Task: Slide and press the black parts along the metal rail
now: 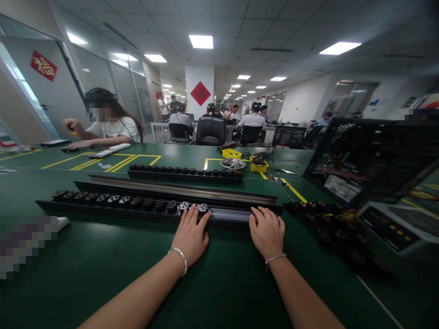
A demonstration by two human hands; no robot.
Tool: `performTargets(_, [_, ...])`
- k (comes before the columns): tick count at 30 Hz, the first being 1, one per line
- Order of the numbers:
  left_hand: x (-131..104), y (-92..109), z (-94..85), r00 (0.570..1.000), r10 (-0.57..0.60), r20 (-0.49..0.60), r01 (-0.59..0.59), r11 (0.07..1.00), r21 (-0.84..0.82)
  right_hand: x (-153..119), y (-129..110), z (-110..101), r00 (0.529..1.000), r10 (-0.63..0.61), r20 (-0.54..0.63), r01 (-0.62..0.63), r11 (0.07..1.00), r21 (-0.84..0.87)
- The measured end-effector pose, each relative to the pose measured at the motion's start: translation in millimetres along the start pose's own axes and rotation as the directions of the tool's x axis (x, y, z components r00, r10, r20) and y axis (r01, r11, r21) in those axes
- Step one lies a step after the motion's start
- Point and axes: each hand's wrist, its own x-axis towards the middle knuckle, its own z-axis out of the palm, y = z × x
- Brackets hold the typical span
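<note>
A long black power strip housing lies across the green table, with a row of socket modules along most of its length. My left hand rests flat over its right half, fingers stretched onto the last sockets and touching them. Bare metal channel shows between my two hands. At the right end of the housing sits my right hand, its fingers apart and slightly bent over the edge; the fingertips' undersides are hidden. Just behind lies a long black cover rail.
Farther back lies another socket row. A metal dish and yellow bins stand behind it. On the right are dark cabled parts, a power supply unit and an open computer case. A co-worker sits across at left.
</note>
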Motion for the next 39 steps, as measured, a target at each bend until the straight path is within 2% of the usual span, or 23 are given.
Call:
performTargets(6, [2.1,2.2,-3.0,0.999,0.04,-0.002,-0.039,0.999,0.017,0.4,-0.1,0.2,1.0,-0.008,0.001,0.008,1.0,-0.018])
performTargets(16, [4.4,2.3,-7.8,0.999,0.008,0.033,-0.007,0.999,-0.033,0.5,1.2,1.1,1.0,-0.006,-0.001,0.006,1.0,-0.008])
performTargets(22, [5.1,2.8,-7.0,1.0,-0.005,0.018,0.006,0.999,-0.049,0.5,0.8,1.3,1.0,-0.008,-0.013,0.008,1.0,-0.005])
performTargets(39, [4.4,5.1,-6.6,0.999,0.015,0.045,-0.014,0.999,-0.031,-0.1,-1.4,0.3,1.0,0.011,-0.005,-0.011,1.0,0.014])
